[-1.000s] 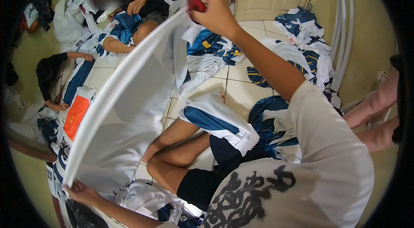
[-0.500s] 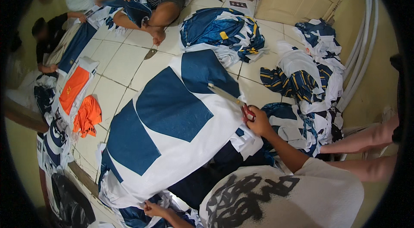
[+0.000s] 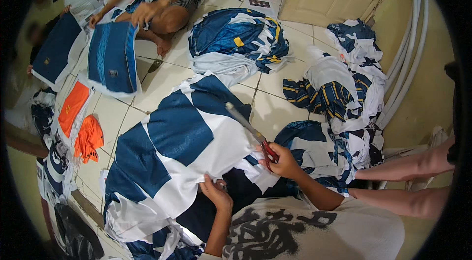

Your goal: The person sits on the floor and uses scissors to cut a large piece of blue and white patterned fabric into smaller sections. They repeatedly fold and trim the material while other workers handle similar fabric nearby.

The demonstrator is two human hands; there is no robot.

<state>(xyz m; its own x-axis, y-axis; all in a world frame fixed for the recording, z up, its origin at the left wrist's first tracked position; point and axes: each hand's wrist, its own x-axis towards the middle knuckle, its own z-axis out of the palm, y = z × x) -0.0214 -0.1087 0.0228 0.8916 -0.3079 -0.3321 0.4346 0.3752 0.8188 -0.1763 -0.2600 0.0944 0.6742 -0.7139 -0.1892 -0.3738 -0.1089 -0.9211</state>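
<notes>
Tiled floor (image 3: 172,73), pale | left hand (image 3: 215,194) pinches blue-and-white cloth (image 3: 182,137) at near edge | right hand (image 3: 283,162) curled round red-handled scissors (image 3: 256,135) | best kept taut, blades clear of fingers

From my end I see a pale, loose T-shirt (image 3: 354,233) with thick black lettering (image 3: 275,230) across it, fuzzy-edged like spray paint; the right sleeve (image 3: 348,206) is short, the left hand (image 3: 215,193) and right hand (image 3: 283,162) bare.

Garment workshop: scissors (image 3: 260,136), fabric heaps (image 3: 236,36)
</notes>
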